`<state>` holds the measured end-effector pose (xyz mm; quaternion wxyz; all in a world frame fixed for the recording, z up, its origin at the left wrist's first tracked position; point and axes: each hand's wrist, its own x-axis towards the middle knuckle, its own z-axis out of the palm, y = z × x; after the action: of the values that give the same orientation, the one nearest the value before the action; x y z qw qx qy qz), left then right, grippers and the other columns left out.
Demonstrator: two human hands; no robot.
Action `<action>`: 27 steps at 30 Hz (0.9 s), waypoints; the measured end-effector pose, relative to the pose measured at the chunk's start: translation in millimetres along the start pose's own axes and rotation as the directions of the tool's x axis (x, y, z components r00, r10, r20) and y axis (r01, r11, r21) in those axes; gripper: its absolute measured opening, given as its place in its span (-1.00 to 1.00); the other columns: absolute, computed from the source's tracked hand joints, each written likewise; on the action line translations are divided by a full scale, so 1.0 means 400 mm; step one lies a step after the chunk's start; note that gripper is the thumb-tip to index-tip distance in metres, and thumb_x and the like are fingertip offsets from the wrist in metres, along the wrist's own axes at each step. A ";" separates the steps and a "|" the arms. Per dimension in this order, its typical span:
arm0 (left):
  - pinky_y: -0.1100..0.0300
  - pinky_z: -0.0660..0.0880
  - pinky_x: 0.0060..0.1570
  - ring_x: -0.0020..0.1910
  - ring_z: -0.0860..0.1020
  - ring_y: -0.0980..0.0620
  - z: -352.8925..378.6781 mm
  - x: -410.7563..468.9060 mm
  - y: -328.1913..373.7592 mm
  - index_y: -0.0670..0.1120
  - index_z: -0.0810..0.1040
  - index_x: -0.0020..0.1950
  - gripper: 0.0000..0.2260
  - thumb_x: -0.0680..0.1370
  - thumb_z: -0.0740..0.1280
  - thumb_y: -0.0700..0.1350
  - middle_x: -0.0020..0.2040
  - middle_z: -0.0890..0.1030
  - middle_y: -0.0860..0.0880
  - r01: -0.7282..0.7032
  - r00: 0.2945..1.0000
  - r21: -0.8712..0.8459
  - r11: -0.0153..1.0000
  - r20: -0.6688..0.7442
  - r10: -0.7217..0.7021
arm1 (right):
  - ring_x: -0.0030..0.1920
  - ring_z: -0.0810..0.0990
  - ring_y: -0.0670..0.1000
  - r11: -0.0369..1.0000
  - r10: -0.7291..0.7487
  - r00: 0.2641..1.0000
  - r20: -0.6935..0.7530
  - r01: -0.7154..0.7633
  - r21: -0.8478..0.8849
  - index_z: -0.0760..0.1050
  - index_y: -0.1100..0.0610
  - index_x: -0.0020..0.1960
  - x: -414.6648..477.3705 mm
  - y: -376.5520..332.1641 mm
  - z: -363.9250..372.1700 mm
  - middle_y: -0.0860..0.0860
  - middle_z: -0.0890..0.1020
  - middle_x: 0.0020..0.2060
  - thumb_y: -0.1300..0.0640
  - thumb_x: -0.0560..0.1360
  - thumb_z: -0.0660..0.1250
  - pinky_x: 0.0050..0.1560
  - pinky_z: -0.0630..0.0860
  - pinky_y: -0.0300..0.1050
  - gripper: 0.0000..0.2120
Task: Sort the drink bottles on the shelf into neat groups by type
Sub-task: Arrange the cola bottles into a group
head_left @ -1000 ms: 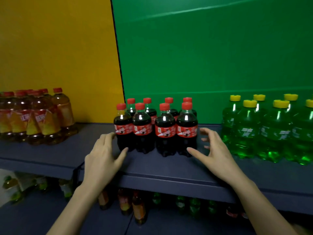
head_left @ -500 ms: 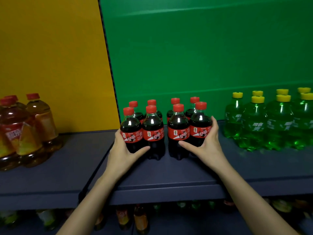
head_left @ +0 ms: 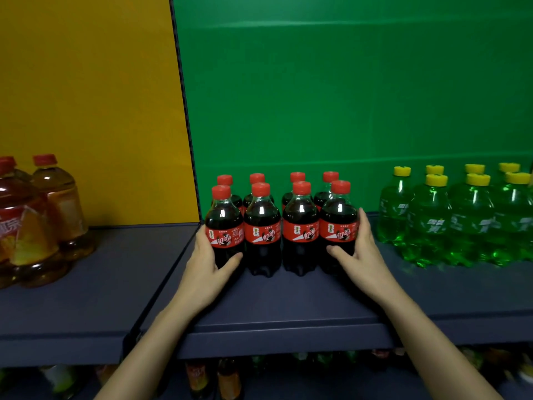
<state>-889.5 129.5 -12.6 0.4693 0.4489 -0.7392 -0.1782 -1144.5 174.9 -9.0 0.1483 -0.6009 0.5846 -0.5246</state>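
At the shelf (head_left: 274, 301) left end: tea bottles (head_left: 43, 223). Your left hand (head_left: 207, 264) and right hand (head_left: 362, 255) cup the outer front cola bottles (head_left: 281, 226) mid-shelf, fingers curled round the sides, thumbs across the fronts. Squeeze inward evenly, low down, so the two rows close up without tipping. At the right end: green soda bottles (head_left: 461, 223).

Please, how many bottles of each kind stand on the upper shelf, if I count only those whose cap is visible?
Dark cola plastic bottles with red caps: 8
Clear green plastic soda bottles with yellow caps: 7
Amber tea plastic bottles with red caps: 2
Total: 17
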 end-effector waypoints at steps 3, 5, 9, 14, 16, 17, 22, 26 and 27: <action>0.25 0.24 0.24 0.29 0.28 0.18 -0.001 0.001 0.001 -0.05 0.05 0.48 -0.31 0.48 0.37 -0.07 0.29 0.24 0.17 -0.011 1.000 0.000 1.000 -0.004 0.011 | 0.43 0.18 -0.08 0.997 -0.057 0.998 0.007 0.057 -0.042 -0.10 0.05 0.51 0.004 0.017 -0.007 -0.01 0.18 0.46 0.19 0.45 0.37 0.35 0.12 -0.21 -0.17; 0.24 0.26 0.24 0.29 0.29 0.17 0.000 0.005 -0.003 -0.06 0.05 0.48 -0.30 0.48 0.38 -0.06 0.29 0.25 0.16 -0.011 1.000 0.003 1.000 -0.001 0.011 | 0.38 0.21 -0.11 0.996 -0.078 0.997 0.009 0.078 -0.052 -0.06 0.04 0.50 0.004 0.018 -0.002 -0.01 0.22 0.43 0.19 0.44 0.39 0.32 0.15 -0.22 -0.18; 0.13 0.29 0.30 0.30 0.34 0.12 -0.009 0.013 0.001 -0.04 0.08 0.47 -0.33 0.48 0.34 0.10 0.33 0.33 0.09 0.043 0.999 -0.063 0.997 0.018 -0.041 | 0.38 0.23 -0.11 0.998 -0.064 0.998 0.024 0.064 0.001 -0.02 0.06 0.50 0.017 0.028 -0.013 -0.02 0.23 0.42 0.13 0.46 0.38 0.37 0.17 -0.16 -0.23; -0.06 0.23 0.39 0.38 0.33 -0.03 -0.075 0.084 -0.030 -0.01 0.26 0.42 -0.55 0.60 0.06 0.16 0.41 0.36 -0.02 0.240 0.962 -0.274 0.931 -0.060 -0.266 | 0.42 0.27 -0.01 0.960 0.169 0.985 -0.015 -0.161 0.230 0.21 0.05 0.45 0.095 0.051 -0.078 0.03 0.29 0.44 0.11 0.58 0.13 0.45 0.17 0.00 -0.56; -0.03 0.31 0.35 0.33 0.39 -0.05 -0.091 0.122 -0.049 -0.08 0.33 0.39 -0.66 0.62 0.13 -0.07 0.37 0.41 -0.07 0.292 0.952 -0.289 0.912 -0.008 -0.307 | 0.36 0.36 -0.01 0.935 0.207 0.977 0.047 -0.212 0.283 0.27 0.11 0.42 0.124 0.055 -0.086 0.05 0.37 0.39 0.20 0.58 0.13 0.39 0.28 -0.05 -0.60; 0.00 0.35 0.32 0.30 0.42 -0.05 -0.094 0.141 -0.056 -0.12 0.35 0.38 -0.67 0.61 0.17 -0.16 0.35 0.43 -0.09 0.331 0.942 -0.309 0.891 0.056 -0.330 | 0.32 0.40 -0.01 0.926 0.217 0.972 0.090 -0.234 0.295 0.28 0.14 0.42 0.133 0.053 -0.086 0.05 0.40 0.36 0.24 0.58 0.14 0.32 0.34 -0.10 -0.59; 0.11 0.48 0.09 0.14 0.54 -0.03 -0.097 0.186 -0.078 -0.07 0.41 0.34 -0.54 0.48 0.27 -0.38 0.16 0.57 -0.07 0.448 0.868 -0.304 0.841 0.371 -0.328 | 0.15 0.50 -0.05 0.934 0.208 0.935 0.286 -0.277 0.227 0.36 0.08 0.35 0.161 0.054 -0.089 0.02 0.52 0.24 0.30 0.53 0.22 0.06 0.43 -0.20 -0.59; 0.23 0.48 -0.11 -0.06 0.57 0.12 -0.087 0.190 -0.084 -0.10 0.43 0.31 -0.55 0.46 0.28 -0.41 0.06 0.61 -0.03 0.402 0.892 -0.305 0.863 0.346 -0.292 | 0.03 0.53 -0.16 0.937 0.185 0.934 0.306 -0.261 0.230 0.36 0.01 0.29 0.165 0.056 -0.092 -0.09 0.57 0.07 0.33 0.51 0.22 -0.02 0.45 -0.22 -0.59; 0.27 0.49 -0.15 -0.08 0.58 0.15 -0.085 0.189 -0.085 -0.10 0.44 0.30 -0.57 0.46 0.28 -0.40 0.03 0.62 0.01 0.388 0.898 -0.302 0.871 0.335 -0.285 | 0.02 0.53 -0.17 0.938 0.179 0.936 0.305 -0.255 0.235 0.36 0.02 0.29 0.164 0.055 -0.091 -0.12 0.57 0.03 0.34 0.51 0.22 -0.05 0.45 -0.24 -0.59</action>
<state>-855.5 54.0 21.4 0.3956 0.4481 -0.6619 -0.4523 -1201.0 128.5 18.3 0.3673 -0.5740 0.5439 -0.4897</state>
